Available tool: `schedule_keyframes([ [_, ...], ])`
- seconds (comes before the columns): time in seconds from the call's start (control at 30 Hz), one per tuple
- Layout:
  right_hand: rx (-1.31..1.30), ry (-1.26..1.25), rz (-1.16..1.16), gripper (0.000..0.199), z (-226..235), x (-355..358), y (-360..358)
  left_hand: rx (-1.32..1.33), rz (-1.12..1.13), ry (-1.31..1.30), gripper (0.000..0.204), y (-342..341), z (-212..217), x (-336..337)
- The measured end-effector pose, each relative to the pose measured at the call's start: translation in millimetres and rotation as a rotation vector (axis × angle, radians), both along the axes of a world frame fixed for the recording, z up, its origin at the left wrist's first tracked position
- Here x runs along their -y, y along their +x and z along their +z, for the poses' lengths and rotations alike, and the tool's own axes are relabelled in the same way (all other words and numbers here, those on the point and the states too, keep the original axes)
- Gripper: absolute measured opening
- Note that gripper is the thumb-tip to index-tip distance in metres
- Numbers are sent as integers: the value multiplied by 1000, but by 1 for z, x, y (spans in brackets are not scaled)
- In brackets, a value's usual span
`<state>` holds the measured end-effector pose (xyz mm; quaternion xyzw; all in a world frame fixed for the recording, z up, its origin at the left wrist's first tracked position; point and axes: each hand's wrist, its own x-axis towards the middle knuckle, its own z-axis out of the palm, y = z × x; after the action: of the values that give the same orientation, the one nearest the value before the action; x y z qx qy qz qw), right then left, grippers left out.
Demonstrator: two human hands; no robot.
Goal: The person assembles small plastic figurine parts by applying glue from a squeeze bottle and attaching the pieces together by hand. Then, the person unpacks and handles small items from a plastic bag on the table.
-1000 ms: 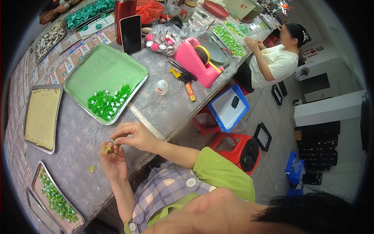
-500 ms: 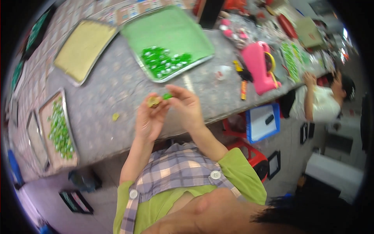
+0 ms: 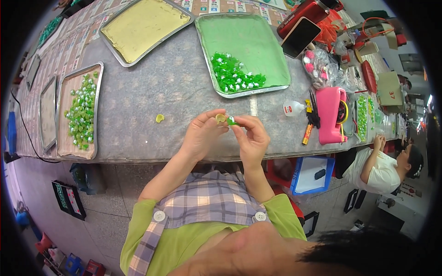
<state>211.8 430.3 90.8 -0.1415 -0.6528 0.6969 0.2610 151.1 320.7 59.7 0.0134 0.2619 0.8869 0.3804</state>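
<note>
Above the near part of the table, my left hand (image 3: 202, 133) pinches a small hollow yellow cup-shaped piece (image 3: 221, 118), its opening visible. Close to its right, my right hand (image 3: 253, 140) grips a small green piece with a white, eye-like dot (image 3: 231, 120) between thumb and fingers. The two pieces are side by side; I cannot tell whether they touch. Another yellow piece (image 3: 159, 118) lies loose on the table, left of my hands. Beyond my hands, a heap of similar green pieces (image 3: 232, 73) sits in the near part of a green-lined tray (image 3: 248, 37).
A yellow-lined tray (image 3: 142, 30) lies at the far left; nearer, another tray (image 3: 95, 110) holds yellow-green pieces (image 3: 83, 115). To the right are a small white bottle (image 3: 291, 108), a pink tape dispenser (image 3: 330, 115) and a phone (image 3: 300, 37). A co-worker (image 3: 377, 165) sits farther right.
The view has turned, so the table and trays appear shifted, and the picture is sharper. Both hands still hold their pieces close together; the white dot on the green piece now shows.
</note>
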Motion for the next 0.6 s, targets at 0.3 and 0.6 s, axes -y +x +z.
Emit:
schedule_keyframes([
  [0.3, -163, 820, -3, 23, -7, 3, -16, -106, 74, -245, 23, -3, -5, 9],
  [0.6, -205, 904, -26, 24, -13, 5, -14, -304, 94, -416, 27, -2, 5, 13],
])
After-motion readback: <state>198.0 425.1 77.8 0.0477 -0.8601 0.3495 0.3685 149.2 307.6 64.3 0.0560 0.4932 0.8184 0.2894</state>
